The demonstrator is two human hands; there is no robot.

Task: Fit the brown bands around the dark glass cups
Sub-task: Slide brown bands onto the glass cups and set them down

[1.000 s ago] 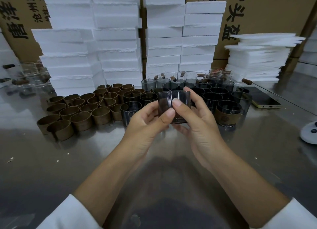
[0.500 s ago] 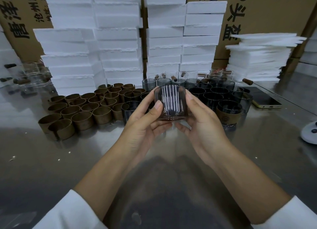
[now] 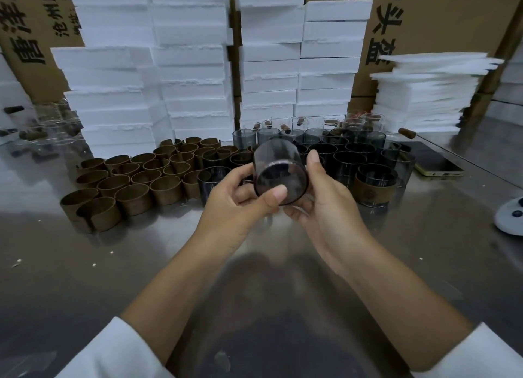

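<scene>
Above the middle of the steel table (image 3: 85, 264), just nearer than the rows of glassware, I hold one dark glass cup (image 3: 278, 171) in both hands. It is tipped on its side, and what looks like its base faces me. My left hand (image 3: 235, 205) grips it with the thumb pressed on that near face and the fingers curled under the left wall. My right hand (image 3: 331, 207) wraps the right wall, with the forefinger lying up along the side. The cup is clear of the table and has no band on it.

The brown bands (image 3: 133, 182) stand in a crowd to the left, well apart from the cup. The other dark cups (image 3: 345, 154) are packed together at the far right. Only one banded cup (image 3: 375, 189) shows, at the near right edge of that group, so I judge the job barely begun.

The step in hand looks like readying this cup to be dressed. Next I would need one hand free — probably the left, since it is closer to the bands — while the right holds the glass alone. The nearest bands show a split, so one should spread and close round the wall. Smooth glass held one-handed could slip.
</scene>
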